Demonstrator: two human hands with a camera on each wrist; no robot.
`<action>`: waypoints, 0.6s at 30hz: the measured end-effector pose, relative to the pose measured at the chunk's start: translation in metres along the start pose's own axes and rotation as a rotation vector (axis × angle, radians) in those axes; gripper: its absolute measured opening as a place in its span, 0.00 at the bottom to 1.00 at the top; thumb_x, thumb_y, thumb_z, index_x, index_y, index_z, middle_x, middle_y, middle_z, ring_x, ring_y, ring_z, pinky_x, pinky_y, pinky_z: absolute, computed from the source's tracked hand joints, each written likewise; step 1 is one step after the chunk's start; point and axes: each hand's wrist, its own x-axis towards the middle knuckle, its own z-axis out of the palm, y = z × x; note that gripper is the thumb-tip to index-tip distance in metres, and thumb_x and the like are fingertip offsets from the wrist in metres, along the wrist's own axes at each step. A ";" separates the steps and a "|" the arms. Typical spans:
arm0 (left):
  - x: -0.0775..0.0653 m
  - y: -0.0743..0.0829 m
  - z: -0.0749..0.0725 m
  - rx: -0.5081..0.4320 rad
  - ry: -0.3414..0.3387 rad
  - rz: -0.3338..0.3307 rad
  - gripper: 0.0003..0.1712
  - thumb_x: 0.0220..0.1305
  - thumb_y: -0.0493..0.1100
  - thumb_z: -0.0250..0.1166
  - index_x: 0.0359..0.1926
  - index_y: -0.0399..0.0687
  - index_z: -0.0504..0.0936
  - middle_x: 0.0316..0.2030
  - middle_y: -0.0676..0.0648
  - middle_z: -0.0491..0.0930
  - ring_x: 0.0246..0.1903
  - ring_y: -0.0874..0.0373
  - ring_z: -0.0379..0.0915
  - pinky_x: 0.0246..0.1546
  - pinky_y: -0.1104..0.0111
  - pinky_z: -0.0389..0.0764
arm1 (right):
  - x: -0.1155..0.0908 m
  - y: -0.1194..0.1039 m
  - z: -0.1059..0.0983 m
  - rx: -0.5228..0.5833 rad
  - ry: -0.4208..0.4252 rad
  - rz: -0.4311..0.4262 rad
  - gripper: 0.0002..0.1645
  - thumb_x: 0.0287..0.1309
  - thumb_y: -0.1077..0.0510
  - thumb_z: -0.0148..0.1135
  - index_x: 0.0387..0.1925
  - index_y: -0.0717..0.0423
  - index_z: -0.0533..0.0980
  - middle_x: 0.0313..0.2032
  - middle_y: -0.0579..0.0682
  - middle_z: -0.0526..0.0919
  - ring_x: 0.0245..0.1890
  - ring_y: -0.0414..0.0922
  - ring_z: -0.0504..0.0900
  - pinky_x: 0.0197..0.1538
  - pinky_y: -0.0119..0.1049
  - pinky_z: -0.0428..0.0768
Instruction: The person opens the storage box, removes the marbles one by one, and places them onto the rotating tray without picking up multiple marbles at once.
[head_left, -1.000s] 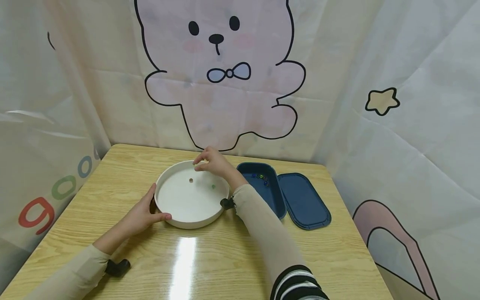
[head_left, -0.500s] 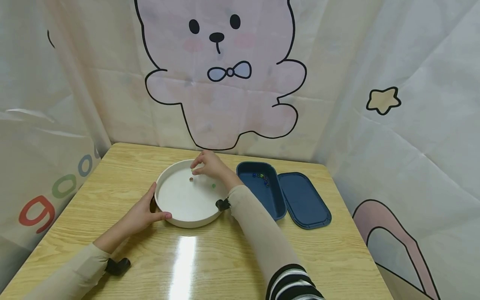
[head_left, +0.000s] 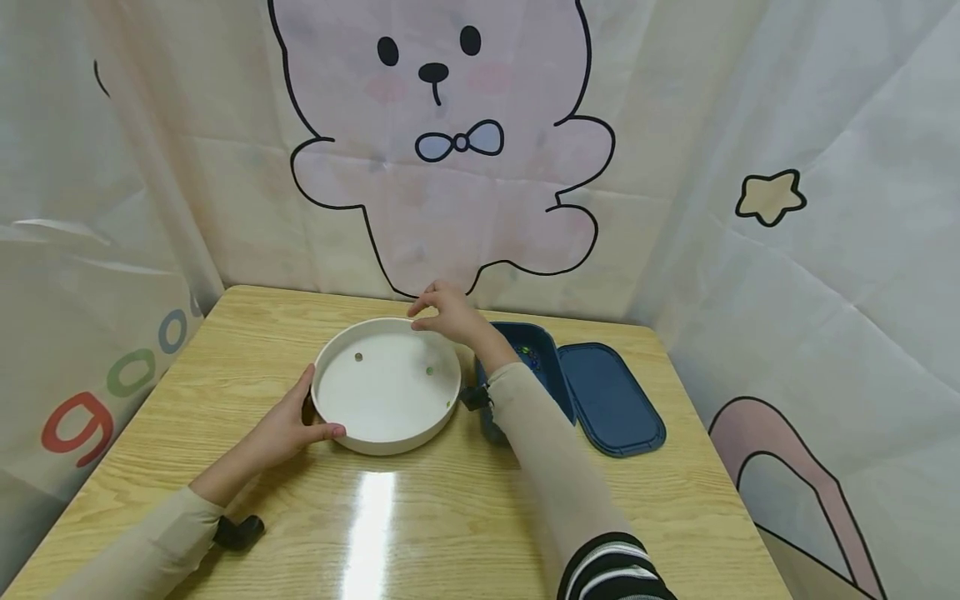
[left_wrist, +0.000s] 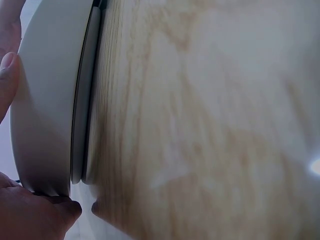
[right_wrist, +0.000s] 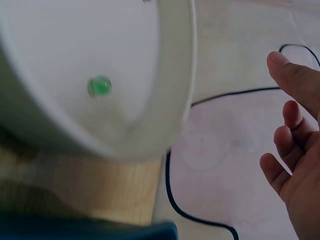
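A round white tray [head_left: 382,400] with a raised rim sits on the table, gripped at its left side by my left hand [head_left: 281,425], thumb on the near wall. Inside it lie a brown marble [head_left: 358,357], a green marble [head_left: 429,371] and a small yellowish marble [head_left: 448,403] close to the right wall. My right hand [head_left: 453,317] hovers over the tray's far right rim. In the right wrist view its fingers [right_wrist: 287,142] are loosely bent with nothing between them. The green marble [right_wrist: 101,86] shows there too.
To the tray's right stands a dark blue box [head_left: 566,392] with several marbles [head_left: 529,357], partly hidden by my right forearm. Its blue lid [head_left: 611,400] lies flat beside it. A printed curtain [head_left: 450,208] hangs behind the wooden table [head_left: 450,517].
My right hand has let go of the yellowish marble and moved right and up. That marble now lies by the right wall; the brown marble has rolled left. The left hand stays put.
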 end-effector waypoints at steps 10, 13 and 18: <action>-0.002 -0.003 0.001 0.008 0.001 -0.018 0.78 0.56 0.52 0.79 0.81 0.46 0.23 0.81 0.32 0.35 0.78 0.31 0.36 0.73 0.34 0.47 | -0.034 0.028 -0.048 0.049 0.058 0.028 0.12 0.64 0.52 0.72 0.47 0.48 0.87 0.48 0.54 0.73 0.48 0.54 0.70 0.50 0.45 0.71; -0.001 -0.002 0.001 0.022 0.004 -0.026 0.78 0.56 0.53 0.79 0.81 0.45 0.23 0.81 0.32 0.33 0.79 0.31 0.33 0.73 0.34 0.45 | -0.044 0.038 -0.057 0.044 0.078 0.036 0.13 0.64 0.53 0.72 0.48 0.52 0.87 0.45 0.54 0.71 0.47 0.56 0.67 0.48 0.45 0.69; -0.001 -0.001 0.000 0.035 0.005 -0.037 0.78 0.56 0.55 0.79 0.80 0.45 0.22 0.80 0.31 0.32 0.79 0.31 0.32 0.73 0.33 0.44 | -0.056 0.058 -0.069 0.016 0.112 0.051 0.13 0.63 0.53 0.73 0.48 0.51 0.88 0.45 0.55 0.71 0.46 0.53 0.65 0.47 0.44 0.67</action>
